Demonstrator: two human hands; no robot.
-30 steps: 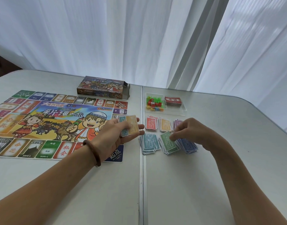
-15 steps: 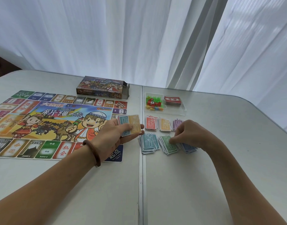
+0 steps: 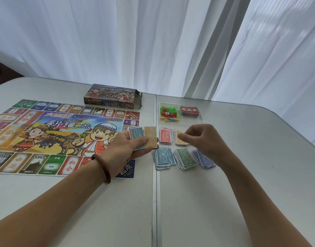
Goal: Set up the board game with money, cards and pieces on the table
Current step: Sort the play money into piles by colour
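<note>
Five piles of paper money lie on the table (image 3: 251, 166), right of its middle seam. In the far row are a red pile (image 3: 165, 137) and an orange pile (image 3: 179, 142). In the near row are a teal pile (image 3: 163, 157), a green pile (image 3: 186, 158) and a blue-violet pile (image 3: 204, 162). They lie close together, and the near ones are fanned, not square.

One bundle of notes (image 3: 143, 139) is in the left hand (image 3: 124, 148), gripped between thumb and curled fingers over the corner of the board (image 3: 46, 132). A teal and an orange note show on top. The right hand (image 3: 203, 138) hovers over the far row, fingers curled, fingertips at the orange pile. Whether they pinch a note there I cannot tell, and the hand may hide more behind it.

In my judgement the notes are thin and light, so lifting or dropping one can drag its neighbour and mix the colours. The right hand, if it draws back low, could sweep the blue-violet pile under its wrist. The loose fan could also slide out of the left hand.

Further out stands one clear tray (image 3: 200, 120). It holds a heap of coloured pieces (image 3: 169, 114), too small to count, and one red deck of cards (image 3: 189, 111). Beyond the board lies one game box (image 3: 110, 96), open at its right end. A white curtain (image 3: 117, 41) hangs behind.
</note>
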